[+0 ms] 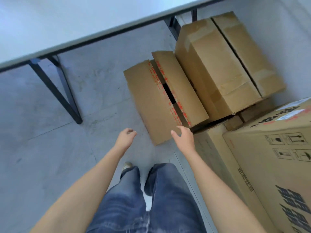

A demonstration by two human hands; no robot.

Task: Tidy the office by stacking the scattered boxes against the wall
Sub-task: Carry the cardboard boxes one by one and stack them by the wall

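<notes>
A low brown box with red print point(151, 105) lies on the floor ahead of me, its top flaps partly apart with a dark gap between them. Behind it to the right, a taller taped brown box point(218, 69) stands beside the wall. A big box with black print point(269, 165) fills the right side, close to my arm. My left hand point(126, 137) hovers over the floor just left of the low box's near corner, fingers loosely curled, holding nothing. My right hand point(183, 137) reaches over that box's near right edge with fingers spread, holding nothing.
A grey table point(67, 22) with black legs point(57, 91) runs across the upper left. The grey floor point(50, 157) lies between the table and my legs in blue jeans point(143, 199). A pale wall point(286, 31) stands behind the boxes at the upper right.
</notes>
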